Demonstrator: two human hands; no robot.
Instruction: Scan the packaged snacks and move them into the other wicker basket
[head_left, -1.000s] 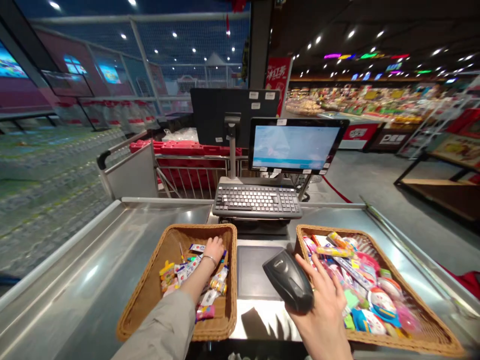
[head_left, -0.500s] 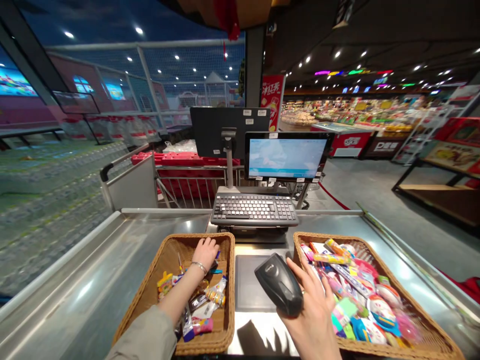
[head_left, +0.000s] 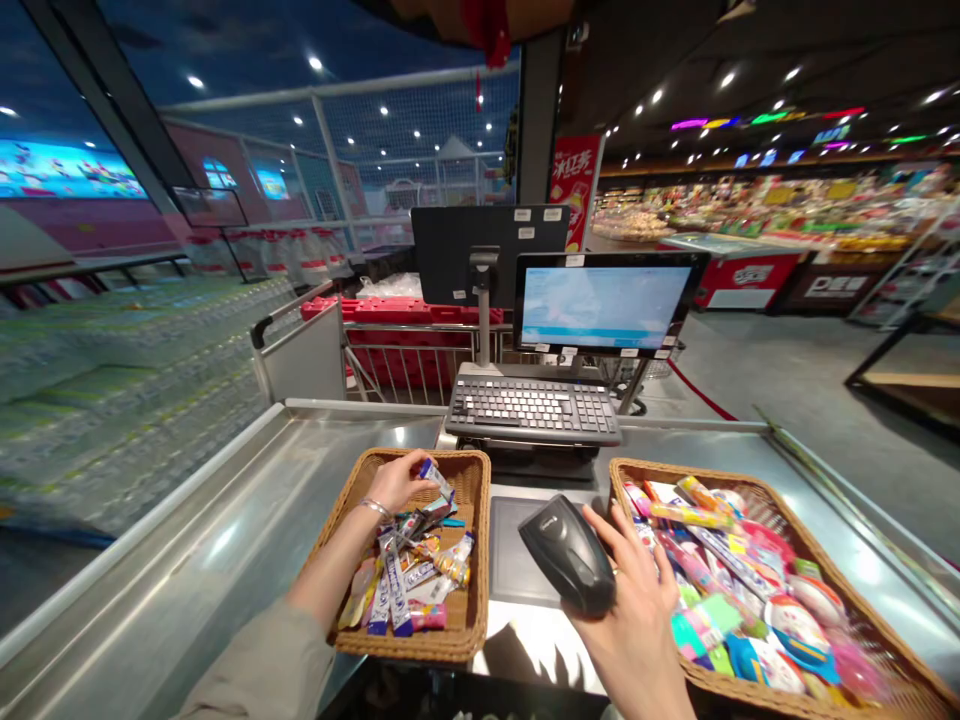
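Note:
My left hand (head_left: 405, 480) pinches a blue-and-white wrapped snack stick (head_left: 438, 478) over the far part of the left wicker basket (head_left: 486, 560). Below it in that basket lie several small wrapped snacks, among them blue-and-white sticks (head_left: 395, 585) and a pink packet (head_left: 428, 616). In my right hand (head_left: 634, 610) is a black barcode scanner (head_left: 570, 555), tilted with its head to the upper left. The fingers of that hand are spread beside the scanner, and its thumb is hidden. Just right of it stands a wicker basket (head_left: 757, 480) full of bright toys and sweets (head_left: 720, 560).
A dark grey flat plate (head_left: 521, 550) lies between the baskets on the metal counter (head_left: 262, 500). Beyond are a keyboard (head_left: 534, 408), a lit screen (head_left: 606, 308) and a second monitor (head_left: 450, 255) turned away. Stacked bottles (head_left: 150, 400) stand left.
My left hand has come up from among the snacks with a wrapped stick in its fingers. The left basket's near edge sits farther from the bottom of view. My right hand still has the scanner.

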